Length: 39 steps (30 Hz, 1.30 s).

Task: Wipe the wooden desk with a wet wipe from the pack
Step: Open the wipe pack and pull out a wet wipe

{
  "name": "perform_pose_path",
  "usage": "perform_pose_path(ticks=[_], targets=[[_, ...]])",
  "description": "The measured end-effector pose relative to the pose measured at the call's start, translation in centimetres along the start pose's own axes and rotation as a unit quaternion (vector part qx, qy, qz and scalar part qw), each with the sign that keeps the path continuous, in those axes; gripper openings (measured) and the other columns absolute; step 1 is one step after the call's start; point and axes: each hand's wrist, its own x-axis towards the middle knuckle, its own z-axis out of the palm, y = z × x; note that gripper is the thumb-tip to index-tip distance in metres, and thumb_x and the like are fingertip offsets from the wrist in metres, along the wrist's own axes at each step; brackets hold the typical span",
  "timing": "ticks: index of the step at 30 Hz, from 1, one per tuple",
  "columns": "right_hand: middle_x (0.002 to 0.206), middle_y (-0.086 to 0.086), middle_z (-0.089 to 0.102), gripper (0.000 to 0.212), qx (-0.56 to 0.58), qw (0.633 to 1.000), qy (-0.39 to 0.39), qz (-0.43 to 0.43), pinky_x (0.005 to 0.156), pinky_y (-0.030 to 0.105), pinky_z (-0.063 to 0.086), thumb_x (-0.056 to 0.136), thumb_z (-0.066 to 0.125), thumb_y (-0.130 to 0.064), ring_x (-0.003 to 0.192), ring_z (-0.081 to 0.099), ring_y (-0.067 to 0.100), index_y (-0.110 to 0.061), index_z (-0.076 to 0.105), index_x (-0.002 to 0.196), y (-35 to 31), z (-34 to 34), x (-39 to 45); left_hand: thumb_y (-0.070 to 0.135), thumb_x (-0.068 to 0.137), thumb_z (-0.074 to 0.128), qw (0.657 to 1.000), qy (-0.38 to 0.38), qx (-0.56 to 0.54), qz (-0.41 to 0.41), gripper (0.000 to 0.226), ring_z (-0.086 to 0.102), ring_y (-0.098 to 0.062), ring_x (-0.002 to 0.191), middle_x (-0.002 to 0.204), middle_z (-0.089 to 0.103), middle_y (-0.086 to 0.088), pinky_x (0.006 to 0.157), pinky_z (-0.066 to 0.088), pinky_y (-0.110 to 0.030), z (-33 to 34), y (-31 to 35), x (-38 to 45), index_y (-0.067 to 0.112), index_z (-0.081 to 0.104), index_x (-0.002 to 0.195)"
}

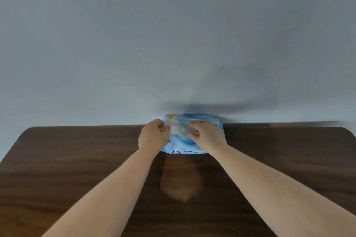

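A blue wet-wipe pack [184,146] lies at the far edge of the dark wooden desk [77,159], against the wall. Both my hands are on top of it. My left hand [154,136] pinches the translucent flap [174,128] of the pack between thumb and fingers at its left side. My right hand [207,136] rests on the pack's right half, its fingertips touching the flap area near the opening. The picture is blurred there, so I cannot tell whether a wipe is showing.
A plain grey-white wall [173,34] rises directly behind the desk. The desk's rounded far corners show at left [28,130] and right [344,129]. Bare wood spreads on both sides of my forearms.
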Motion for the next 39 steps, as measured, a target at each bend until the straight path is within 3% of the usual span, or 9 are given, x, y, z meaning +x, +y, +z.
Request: perform_pose_path(ticks=[7, 13, 19, 23, 26, 30, 32, 35, 39], targets=[[0.118, 0.007, 0.060, 0.033, -0.057, 0.998, 0.006, -0.040, 0.086, 0.037, 0.043, 0.095, 0.048, -0.024, 0.114, 0.051, 0.028, -0.021, 0.054, 0.127, -1.0, 0.9, 1.3, 0.029, 0.093, 0.051, 1.000, -0.014, 0.023, 0.002, 0.018, 0.053, -0.022, 0.084, 0.092, 0.065, -0.005, 0.069, 0.038, -0.029, 0.0, -0.9, 0.0, 0.016, 0.055, 0.082], [0.111, 0.004, 0.062, 0.029, -0.145, 0.985, 0.012, -0.096, 0.081, 0.032, 0.043, 0.097, 0.044, -0.021, 0.109, 0.054, 0.027, -0.019, 0.064, 0.118, -1.0, 1.1, 1.8, 0.028, 0.095, 0.048, 0.999, -0.021, 0.041, 0.015, 0.021, 0.051, -0.024, 0.081, 0.083, 0.058, -0.004, 0.069, 0.039, -0.030, -0.1, -0.7, 0.2, 0.015, 0.053, 0.079], [0.106, 0.008, 0.064, 0.023, 0.049, 0.994, 0.096, -0.012, 0.078, 0.033, 0.043, 0.094, 0.047, -0.013, 0.101, 0.056, 0.025, -0.007, 0.068, 0.102, -0.9, -0.7, 0.9, 0.030, 0.096, 0.045, 0.996, -0.016, 0.089, 0.011, 0.024, 0.052, -0.023, 0.078, 0.084, 0.058, -0.002, 0.067, 0.041, -0.031, -0.7, 0.1, 0.0, 0.016, 0.055, 0.080], [0.090, 0.005, 0.064, 0.012, 0.229, 0.952, 0.174, 0.105, 0.076, 0.032, 0.045, 0.092, 0.052, -0.012, 0.085, 0.061, 0.024, -0.008, 0.061, 0.098, -0.8, -4.4, -0.1, 0.028, 0.095, 0.044, 0.994, -0.021, 0.108, 0.007, 0.022, 0.053, -0.023, 0.077, 0.084, 0.059, -0.002, 0.066, 0.042, -0.031, -1.0, 0.8, -0.2, 0.015, 0.057, 0.083], [0.088, 0.006, 0.065, 0.004, 0.303, 0.926, 0.173, 0.147, 0.073, 0.034, 0.051, 0.089, 0.056, -0.016, 0.078, 0.067, 0.021, -0.012, 0.058, 0.089, -0.3, -6.6, -0.7, 0.030, 0.091, 0.053, 0.998, -0.031, 0.034, 0.032, 0.013, 0.054, -0.020, 0.083, 0.089, 0.059, 0.001, 0.073, 0.044, -0.031, -0.8, 1.1, -0.5, 0.018, 0.056, 0.092], [0.083, 0.012, 0.068, 0.006, 0.333, 0.916, 0.153, 0.162, 0.054, 0.025, 0.049, 0.089, 0.059, -0.015, 0.058, 0.064, 0.007, -0.009, 0.059, 0.089, -0.7, -8.1, -1.7, 0.036, 0.081, 0.072, 0.990, -0.027, -0.075, 0.113, 0.056, 0.052, -0.009, 0.100, 0.113, 0.050, 0.010, 0.088, 0.046, -0.028, -1.3, 2.8, -1.7, 0.026, 0.048, 0.131], [0.079, 0.011, 0.068, 0.007, 0.341, 0.915, 0.143, 0.159, 0.050, 0.021, 0.048, 0.089, 0.061, -0.016, 0.057, 0.063, 0.008, -0.009, 0.060, 0.088, -1.2, -8.5, -2.1, 0.036, 0.079, 0.075, 0.986, -0.041, -0.071, 0.142, 0.057, 0.051, -0.007, 0.098, 0.113, 0.047, 0.012, 0.087, 0.042, -0.022, -1.6, 3.6, -2.2, 0.027, 0.050, 0.129], [0.070, 0.006, 0.066, 0.011, 0.324, 0.925, 0.132, 0.148, 0.057, 0.023, 0.044, 0.088, 0.063, -0.020, 0.057, 0.060, 0.011, -0.009, 0.063, 0.087, -2.2, -8.8, -2.5, 0.030, 0.088, 0.065, 0.983, -0.057, -0.116, 0.134, 0.023, 0.057, -0.012, 0.094, 0.103, 0.063, 0.003, 0.088, 0.047, -0.028, -2.5, 4.1, -2.9, 0.017, 0.065, 0.106], [0.079, -0.001, 0.065, 0.006, 0.348, 0.930, 0.054, 0.109, 0.067, 0.021, 0.043, 0.085, 0.068, -0.022, 0.071, 0.057, 0.011, -0.016, 0.068, 0.087, -3.6, -9.1, -3.0, 0.041, 0.097, 0.046, 0.961, -0.093, -0.249, 0.077, 0.035, 0.062, -0.021, 0.098, 0.101, 0.069, -0.005, 0.089, 0.050, -0.040, -3.9, 4.3, -3.6, 0.015, 0.069, 0.095]])
